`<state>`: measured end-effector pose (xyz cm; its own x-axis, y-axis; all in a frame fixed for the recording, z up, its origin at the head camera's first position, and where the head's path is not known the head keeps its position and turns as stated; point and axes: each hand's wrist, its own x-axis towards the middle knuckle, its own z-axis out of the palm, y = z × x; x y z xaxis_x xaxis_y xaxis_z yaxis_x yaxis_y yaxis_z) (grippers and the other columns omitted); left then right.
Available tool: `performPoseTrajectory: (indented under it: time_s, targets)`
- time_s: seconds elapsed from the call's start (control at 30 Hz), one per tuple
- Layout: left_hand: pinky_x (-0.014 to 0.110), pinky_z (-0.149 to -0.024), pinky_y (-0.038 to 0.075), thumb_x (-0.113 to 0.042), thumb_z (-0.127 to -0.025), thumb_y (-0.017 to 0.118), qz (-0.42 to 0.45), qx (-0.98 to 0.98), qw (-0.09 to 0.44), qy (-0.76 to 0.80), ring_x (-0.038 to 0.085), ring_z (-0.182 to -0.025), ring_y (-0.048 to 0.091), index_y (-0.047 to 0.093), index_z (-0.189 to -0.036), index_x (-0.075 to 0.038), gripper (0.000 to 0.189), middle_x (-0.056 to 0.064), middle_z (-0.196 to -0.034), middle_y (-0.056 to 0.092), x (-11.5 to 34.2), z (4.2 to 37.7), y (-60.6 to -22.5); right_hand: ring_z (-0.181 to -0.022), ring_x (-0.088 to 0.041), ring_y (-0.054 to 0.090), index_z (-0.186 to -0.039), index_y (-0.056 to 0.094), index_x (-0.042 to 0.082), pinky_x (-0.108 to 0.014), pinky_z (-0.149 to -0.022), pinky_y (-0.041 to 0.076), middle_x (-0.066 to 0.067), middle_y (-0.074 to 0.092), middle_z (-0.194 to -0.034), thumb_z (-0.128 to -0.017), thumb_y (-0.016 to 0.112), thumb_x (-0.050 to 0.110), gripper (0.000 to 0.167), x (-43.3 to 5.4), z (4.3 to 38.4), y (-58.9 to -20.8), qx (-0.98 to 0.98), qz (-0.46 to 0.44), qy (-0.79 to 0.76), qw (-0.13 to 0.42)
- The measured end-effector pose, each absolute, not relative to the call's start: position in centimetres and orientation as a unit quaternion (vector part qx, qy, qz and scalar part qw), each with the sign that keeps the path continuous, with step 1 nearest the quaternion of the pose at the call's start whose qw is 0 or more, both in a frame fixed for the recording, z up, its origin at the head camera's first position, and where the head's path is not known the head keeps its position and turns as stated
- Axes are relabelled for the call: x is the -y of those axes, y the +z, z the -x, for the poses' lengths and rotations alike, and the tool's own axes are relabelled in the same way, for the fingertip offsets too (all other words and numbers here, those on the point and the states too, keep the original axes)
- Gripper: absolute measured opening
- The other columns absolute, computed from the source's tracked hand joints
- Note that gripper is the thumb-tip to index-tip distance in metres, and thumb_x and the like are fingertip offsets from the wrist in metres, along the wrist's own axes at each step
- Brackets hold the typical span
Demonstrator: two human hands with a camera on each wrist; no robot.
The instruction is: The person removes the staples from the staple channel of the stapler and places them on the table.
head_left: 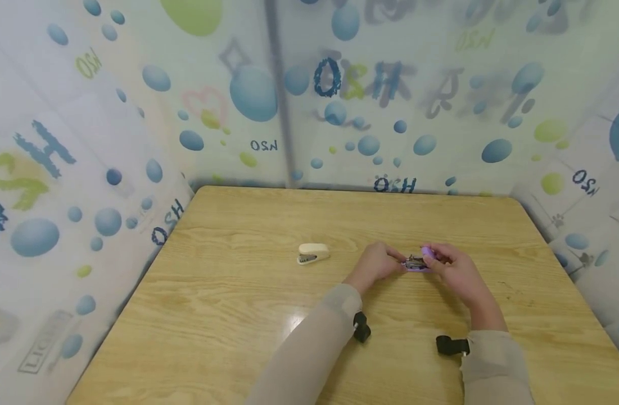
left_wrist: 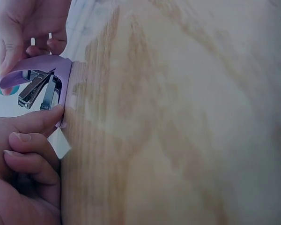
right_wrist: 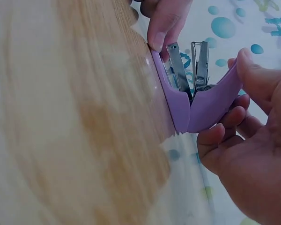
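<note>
A purple stapler [right_wrist: 210, 110] lies on the table with its top cover swung far up from its base, so the metal magazine and inner metal arm show between them. My right hand [head_left: 456, 273] grips the raised purple cover, thumb on its end and fingers curled at the hinge side. At the other end, my left hand [head_left: 375, 263] pinches the tip of the base with thumb and fingertips, close down on the tabletop. The inner metal parts stand apart from each other in both wrist views. Left of my left hand sits a cream stapler [head_left: 316, 248], untouched.
The wood-grain table [head_left: 228, 304] has rounded far corners. A curtain [head_left: 425, 112] printed with bubbles and lettering hangs behind it and along both sides. Black straps [head_left: 361, 327] hang at both sleeve cuffs.
</note>
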<state>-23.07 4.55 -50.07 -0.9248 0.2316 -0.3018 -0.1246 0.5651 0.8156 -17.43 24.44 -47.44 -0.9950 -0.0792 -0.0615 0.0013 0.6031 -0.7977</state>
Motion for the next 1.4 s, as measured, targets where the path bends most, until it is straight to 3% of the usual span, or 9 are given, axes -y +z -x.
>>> performPoseTrajectory:
  time_s: [0.27,0.43,0.6,0.9,1.07,1.2,1.3,1.4]
  targets:
    - [0.025,-0.046,0.040,-0.018,-0.085,0.091,-0.020,-0.862,0.196,0.467,0.010,-0.046,0.048,0.087,-0.099,-0.025,0.015,-0.007,-0.074,0.073,-4.5,22.8,-49.6,-0.103,-0.021,0.048,-0.147,0.057,0.004,-0.023,-0.074,0.047,-0.012,0.052,-0.120,-0.112,0.052,0.041,0.051,-24.7,17.2,-47.4,-0.881,0.023,-0.470,0.045]
    - [0.026,-0.047,0.042,-0.019,-0.086,0.090,-0.018,-0.861,0.198,0.469,0.010,-0.048,0.049,0.087,-0.098,-0.025,0.014,-0.007,-0.079,0.074,-4.4,22.8,-49.6,-0.114,-0.026,0.048,-0.146,0.053,-0.004,-0.019,-0.077,0.046,-0.013,0.049,-0.123,-0.115,0.047,0.027,0.044,-24.4,16.9,-47.1,-0.883,0.029,-0.466,0.032]
    - [0.026,-0.048,0.043,-0.019,-0.086,0.091,-0.019,-0.859,0.194,0.474,0.010,-0.049,0.050,0.087,-0.097,-0.026,0.014,-0.008,-0.087,0.078,-4.5,22.7,-49.7,-0.120,-0.031,0.052,-0.153,0.045,-0.004,-0.018,-0.079,0.050,-0.016,0.046,-0.125,-0.117,0.040,0.026,0.047,-24.6,16.6,-47.0,-0.883,0.019,-0.466,0.045]
    - [0.027,-0.048,0.041,-0.017,-0.086,0.090,-0.020,-0.858,0.194,0.476,0.011,-0.047,0.048,0.087,-0.097,-0.024,0.013,-0.009,-0.080,0.076,-4.5,22.5,-49.5,-0.111,-0.014,0.057,-0.158,0.037,-0.003,-0.018,-0.090,0.058,-0.016,0.045,-0.126,-0.118,0.032,0.025,0.049,-25.5,16.2,-47.3,-0.877,0.007,-0.479,0.051]
    - [0.027,-0.046,0.041,-0.017,-0.086,0.090,-0.024,-0.858,0.194,0.475,0.011,-0.046,0.047,0.087,-0.096,-0.024,0.012,-0.010,-0.076,0.074,-4.6,22.5,-49.7,-0.114,-0.024,0.059,-0.158,0.037,-0.005,-0.016,-0.089,0.058,-0.021,0.046,-0.128,-0.118,0.030,0.024,0.050,-25.6,15.9,-47.3,-0.877,0.005,-0.478,0.042]
    - [0.027,-0.046,0.041,-0.017,-0.086,0.090,-0.025,-0.859,0.193,0.473,0.011,-0.044,0.046,0.087,-0.095,-0.025,0.012,-0.010,-0.074,0.073,-4.7,22.4,-49.9,-0.122,-0.034,0.058,-0.158,0.036,-0.007,-0.015,-0.088,0.058,-0.030,0.045,-0.142,-0.118,0.028,0.025,0.051,-25.6,15.6,-47.4,-0.874,0.003,-0.485,0.035]
    - [0.027,-0.045,0.040,-0.017,-0.086,0.090,-0.024,-0.860,0.189,0.474,0.011,-0.043,0.046,0.086,-0.095,-0.025,0.012,-0.009,-0.072,0.073,-4.7,22.4,-49.9,-0.123,-0.032,0.057,-0.158,0.035,-0.008,-0.015,-0.087,0.057,-0.032,0.042,-0.151,-0.118,0.026,0.026,0.053,-25.7,15.6,-47.4,-0.870,-0.001,-0.491,0.035]
    - [0.027,-0.045,0.040,-0.017,-0.087,0.089,-0.022,-0.860,0.187,0.474,0.011,-0.043,0.045,0.087,-0.095,-0.025,0.012,-0.008,-0.069,0.072,-4.6,22.4,-49.8,-0.120,-0.028,0.057,-0.159,0.033,-0.007,-0.016,-0.087,0.057,-0.032,0.043,-0.148,-0.118,0.024,0.026,0.053,-25.7,15.6,-47.2,-0.868,-0.011,-0.495,0.041]
